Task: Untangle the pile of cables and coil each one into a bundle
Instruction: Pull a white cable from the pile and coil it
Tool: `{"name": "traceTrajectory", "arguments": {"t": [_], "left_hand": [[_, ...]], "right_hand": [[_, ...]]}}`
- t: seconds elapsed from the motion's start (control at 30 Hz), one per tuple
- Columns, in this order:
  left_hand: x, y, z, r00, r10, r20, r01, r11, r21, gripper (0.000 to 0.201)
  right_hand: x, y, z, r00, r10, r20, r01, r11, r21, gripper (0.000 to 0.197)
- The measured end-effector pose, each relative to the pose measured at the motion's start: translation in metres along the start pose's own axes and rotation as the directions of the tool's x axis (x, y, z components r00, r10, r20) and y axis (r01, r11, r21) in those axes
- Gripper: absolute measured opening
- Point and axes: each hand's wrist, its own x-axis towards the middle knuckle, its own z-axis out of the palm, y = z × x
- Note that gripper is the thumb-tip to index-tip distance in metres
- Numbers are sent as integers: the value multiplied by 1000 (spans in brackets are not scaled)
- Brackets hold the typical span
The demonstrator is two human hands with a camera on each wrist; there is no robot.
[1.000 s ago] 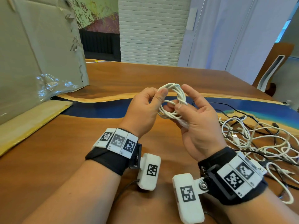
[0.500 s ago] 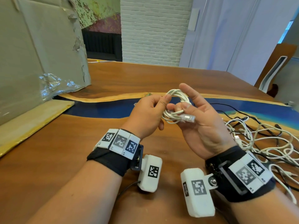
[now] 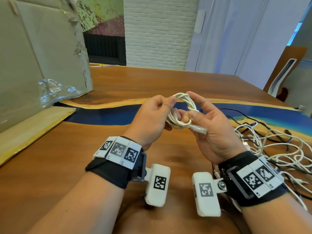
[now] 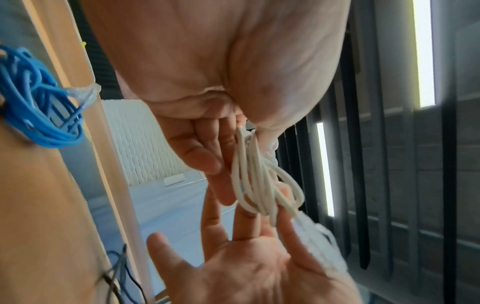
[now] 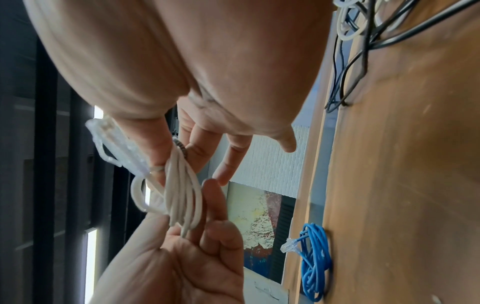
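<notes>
A white cable (image 3: 184,100) is wound into a small coil and held above the wooden table (image 3: 118,81) between both hands. My left hand (image 3: 169,107) pinches the coil's left side with thumb and fingers. My right hand (image 3: 192,105) pinches the right side, its index finger stretched over the top. The cable's clear plug (image 3: 198,130) lies across my right palm. The left wrist view shows the coil (image 4: 255,185) hanging from my left fingers (image 4: 207,158). In the right wrist view the coil (image 5: 182,195) and its plug (image 5: 114,142) sit by my right thumb.
A tangled pile of white and black cables (image 3: 278,146) lies on the table to the right. A coiled blue cable (image 5: 314,263) rests on the table beyond my hands. A large cardboard box (image 3: 33,65) stands at the left. A chair (image 3: 285,73) is at the far right.
The plug end has slid from my right fingertips down across my right palm. My right index finger has stretched over the top of the coil. Both hands kept hold of the coil.
</notes>
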Motion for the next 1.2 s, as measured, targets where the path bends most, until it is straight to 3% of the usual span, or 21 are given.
{"name": "traceTrajectory", "arguments": {"t": [0.17, 0.37, 0.53, 0.6, 0.7, 0.77, 0.9, 1.07, 1.2], "left_hand": [[-5, 11, 4, 999, 36, 37, -30, 985, -171, 33], [-6, 18, -10, 974, -148, 174, 195, 937, -289, 33], [-5, 17, -13, 971, -164, 174, 216, 915, -340, 47], [-5, 16, -12, 974, -147, 171, 197, 925, -326, 48], [-4, 14, -10, 987, -116, 116, 140, 962, -233, 21], [-3, 12, -9, 991, -105, 78, 118, 974, -192, 13], [-3, 11, -7, 997, -75, 26, 78, 984, -158, 16], [-4, 9, -4, 997, -61, 47, 64, 996, -63, 24], [-2, 8, -4, 997, -73, 16, 74, 994, -83, 27]], "right_hand": [[-2, -5, 0, 998, -8, 56, 9, 1000, -18, 58], [-5, -6, 3, 1000, -24, 8, 25, 974, -225, 44], [-4, -12, -1, 995, -71, -70, 37, 918, -395, 37], [-4, -12, -2, 991, -80, -104, 30, 910, -415, 35], [-2, -9, -4, 987, -81, -137, 13, 898, -440, 35], [-2, -8, -4, 986, -74, -147, 1, 897, -442, 34], [-2, -7, -4, 986, -61, -155, -19, 885, -466, 35], [-3, -8, -6, 990, -46, -137, -29, 865, -501, 35], [-2, -8, -7, 995, -12, -97, -40, 861, -508, 34]]}}
